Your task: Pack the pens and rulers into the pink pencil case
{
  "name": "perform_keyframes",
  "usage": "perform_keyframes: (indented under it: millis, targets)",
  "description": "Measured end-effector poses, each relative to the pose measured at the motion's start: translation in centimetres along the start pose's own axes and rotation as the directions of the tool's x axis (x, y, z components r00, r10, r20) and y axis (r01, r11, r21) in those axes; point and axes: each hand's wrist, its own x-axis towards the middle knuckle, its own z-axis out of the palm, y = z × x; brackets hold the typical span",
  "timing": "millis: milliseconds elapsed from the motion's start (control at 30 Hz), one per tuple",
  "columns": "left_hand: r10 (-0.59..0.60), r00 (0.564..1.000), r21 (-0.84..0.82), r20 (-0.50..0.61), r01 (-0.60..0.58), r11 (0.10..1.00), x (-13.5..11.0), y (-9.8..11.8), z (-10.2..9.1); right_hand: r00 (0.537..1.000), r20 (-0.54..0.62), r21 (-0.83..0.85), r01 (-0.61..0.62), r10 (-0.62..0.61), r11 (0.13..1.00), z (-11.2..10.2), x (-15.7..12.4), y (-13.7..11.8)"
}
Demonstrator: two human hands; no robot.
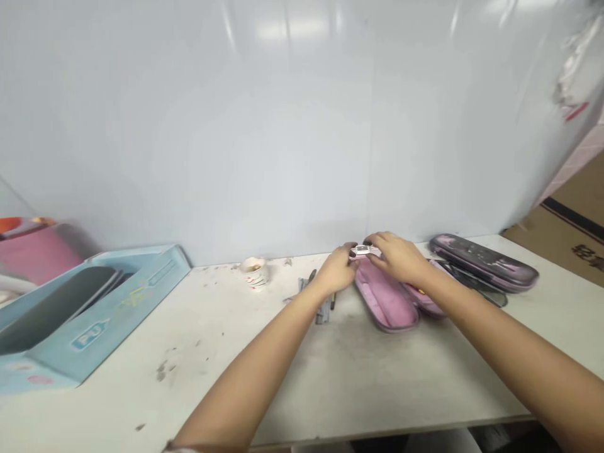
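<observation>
Pink fabric lines an open zip case [384,302] just below the curled fingers of the left hand [337,269] and right hand [394,257], which arch inward and pinch a small white plastic piece [363,251] between them. Beyond the right fingers lies a dark, pink-scuffed case [484,263]. A stained white table [226,390] meets a glossy white wall [283,126], and a blue cardboard box [94,308] sits well left of the hands.

My camera rides on my head, above and behind my left grip [337,269] and right grip [394,258], facing forward and tilted down. It looks along my forearms [255,371], so both grips sit near the middle of the frame, at arm's reach. The surface [236,358] fills the lower part, and the wall [283,126] rises just beyond my grips.
</observation>
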Motion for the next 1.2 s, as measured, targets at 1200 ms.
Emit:
perform_keyframes:
  millis: [1200]
  targets:
    - [-0.252, 0.966, 0.726, 0.06, 0.131, 0.675, -5.3, -6.2, -3.0, 0.987, 0.155, -0.129, -0.029, 0.049, 0.991, 9.5, 3.2, -7.7]
